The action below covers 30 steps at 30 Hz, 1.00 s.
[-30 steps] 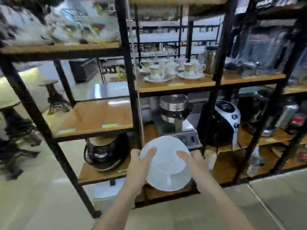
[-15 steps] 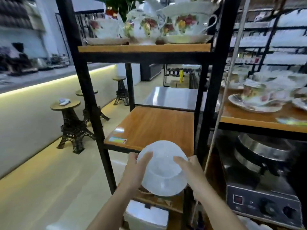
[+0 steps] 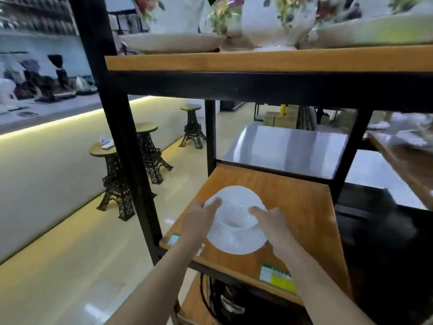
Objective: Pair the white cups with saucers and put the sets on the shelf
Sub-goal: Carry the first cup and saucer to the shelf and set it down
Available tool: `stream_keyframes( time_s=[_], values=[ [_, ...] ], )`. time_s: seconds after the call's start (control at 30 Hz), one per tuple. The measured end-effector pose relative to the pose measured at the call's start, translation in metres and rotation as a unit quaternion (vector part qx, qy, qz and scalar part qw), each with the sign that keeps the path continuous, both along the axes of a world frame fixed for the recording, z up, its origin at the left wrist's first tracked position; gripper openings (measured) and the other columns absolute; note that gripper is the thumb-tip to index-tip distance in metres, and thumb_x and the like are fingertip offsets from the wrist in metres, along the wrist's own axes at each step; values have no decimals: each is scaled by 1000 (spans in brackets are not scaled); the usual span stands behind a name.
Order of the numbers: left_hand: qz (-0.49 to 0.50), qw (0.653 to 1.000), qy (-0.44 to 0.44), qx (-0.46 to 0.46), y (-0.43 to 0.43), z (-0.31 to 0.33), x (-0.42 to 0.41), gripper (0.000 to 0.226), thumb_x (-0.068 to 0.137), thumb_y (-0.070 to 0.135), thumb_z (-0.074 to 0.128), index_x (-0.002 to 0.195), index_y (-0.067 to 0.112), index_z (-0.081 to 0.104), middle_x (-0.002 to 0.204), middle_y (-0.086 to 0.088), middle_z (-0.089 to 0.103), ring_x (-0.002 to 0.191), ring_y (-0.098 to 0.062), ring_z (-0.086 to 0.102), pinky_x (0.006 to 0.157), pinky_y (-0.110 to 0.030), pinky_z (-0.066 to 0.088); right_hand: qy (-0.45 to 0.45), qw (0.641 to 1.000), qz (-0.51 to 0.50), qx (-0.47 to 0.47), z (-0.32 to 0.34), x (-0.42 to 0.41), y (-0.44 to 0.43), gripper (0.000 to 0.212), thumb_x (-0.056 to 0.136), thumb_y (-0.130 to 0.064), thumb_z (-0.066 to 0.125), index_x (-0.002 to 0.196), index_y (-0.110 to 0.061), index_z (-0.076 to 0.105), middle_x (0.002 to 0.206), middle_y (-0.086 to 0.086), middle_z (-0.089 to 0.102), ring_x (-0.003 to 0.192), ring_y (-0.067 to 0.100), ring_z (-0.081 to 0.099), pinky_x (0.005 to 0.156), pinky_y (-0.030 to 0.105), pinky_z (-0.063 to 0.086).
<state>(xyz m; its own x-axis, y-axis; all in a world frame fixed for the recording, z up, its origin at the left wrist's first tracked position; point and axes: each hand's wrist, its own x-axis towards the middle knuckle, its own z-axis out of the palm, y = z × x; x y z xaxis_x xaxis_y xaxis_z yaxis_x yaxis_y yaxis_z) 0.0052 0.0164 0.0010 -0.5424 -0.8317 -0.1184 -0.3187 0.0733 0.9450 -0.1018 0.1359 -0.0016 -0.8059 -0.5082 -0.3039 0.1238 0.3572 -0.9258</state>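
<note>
Head view: left hand (image 3: 199,216) at 9 o'clock, right hand (image 3: 273,221) at 3 o'clock, fingers clasping white cup (image 3: 234,215) on saucer (image 3: 236,240) over wooden shelf (image 3: 293,207). Contact with board unclear. Step: placing set. Next: lower level, release gently.

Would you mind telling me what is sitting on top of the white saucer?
A white cup sits on the white saucer, which both hands, left and right, hold over the wooden shelf. The cup hides the saucer's middle, and its inside is too blurred to judge.
</note>
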Motion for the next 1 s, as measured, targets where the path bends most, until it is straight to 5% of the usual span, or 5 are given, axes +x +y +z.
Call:
stream_keyframes(
  time_s=[0.2, 0.37, 0.57, 0.73, 1.0],
  values=[
    [-21, 999, -22, 36, -79, -9, -43, 48, 84, 33, 62, 49, 11, 38, 52, -3, 36, 50, -18, 37, 52, -29, 27, -19, 998, -50, 17, -4, -20, -66, 52, 83, -34, 59, 120, 1, 49, 97, 8, 56, 86, 21, 58, 63, 29, 43],
    [-31, 996, -19, 87, -109, -18, -71, 40, 84, 34, 63, 89, -5, 62, 78, -12, 60, 78, -31, 59, 65, -36, 43, -12, 995, -87, 43, -7, -34, -96, 33, 84, -33, 58, 103, -9, 47, 84, 0, 52, 83, 19, 57, 72, 32, 48],
    [-35, 994, -31, 97, -125, -37, -90, 43, 83, 37, 62, 98, -4, 62, 97, -18, 65, 87, -32, 60, 68, -35, 42, -11, 989, -89, 117, -12, -45, -113, 63, 82, -40, 56, 132, -4, 44, 118, 10, 54, 99, 26, 60, 80, 36, 55],
    [-19, 993, -40, 110, -127, -45, -97, 46, 83, 38, 62, 107, -1, 59, 102, -15, 61, 89, -29, 57, 72, -35, 42, 7, 982, -92, 164, -16, -48, -120, 66, 84, -45, 51, 136, -7, 41, 131, 10, 43, 102, 27, 57, 87, 41, 54],
    [-25, 990, -136, -9, -124, -39, -96, 60, 86, 48, 54, 128, 5, 50, 137, -15, 35, 124, -33, 40, 102, -45, 39, 102, 958, -64, 260, -15, -45, -115, 81, 84, -66, 40, 142, -9, 37, 148, 12, 35, 136, 29, 32, 108, 44, 35]
  ],
)
